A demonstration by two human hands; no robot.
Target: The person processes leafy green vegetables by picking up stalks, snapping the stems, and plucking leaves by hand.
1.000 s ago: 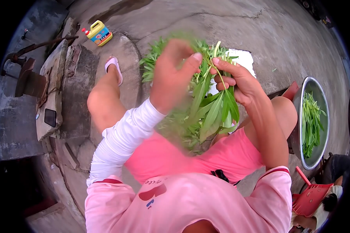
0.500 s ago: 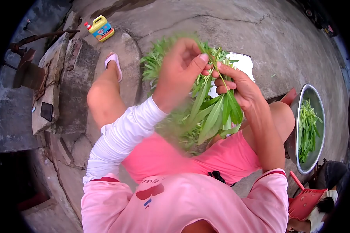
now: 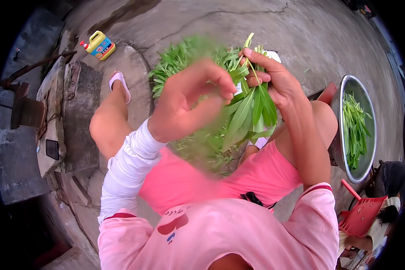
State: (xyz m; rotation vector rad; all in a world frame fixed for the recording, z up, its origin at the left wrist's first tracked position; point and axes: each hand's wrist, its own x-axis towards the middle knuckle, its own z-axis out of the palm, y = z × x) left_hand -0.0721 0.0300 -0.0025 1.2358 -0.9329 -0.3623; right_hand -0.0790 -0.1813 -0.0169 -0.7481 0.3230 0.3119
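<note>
My right hand (image 3: 274, 78) pinches a bunch of leafy green stems (image 3: 243, 119), whose long leaves hang below the fingers. Left of it, apart from the bunch, is my left hand (image 3: 191, 96), in a white sleeve. Its fingers curl round toward the thumb in a blurred pinch, and anything between the tips is too small to make out. Beneath and beyond both hands, a pile of loose green leaves (image 3: 173, 63) lies on the ground between the legs. A white sheet (image 3: 273, 56) shows partly behind the right hand.
A metal basin (image 3: 372, 135) with cut greens (image 3: 355, 130) stands at the right. A yellow bottle (image 3: 99, 45) with a red cap is at the upper left. A phone (image 3: 52, 149) lies on a stone slab. Another person (image 3: 391, 180) and a red plastic chair (image 3: 362, 216) are at the lower right.
My left hand has moved down and left, away from the stems at my right hand's fingertips. My right hand still holds the bunch. The whole view has shifted slightly.
</note>
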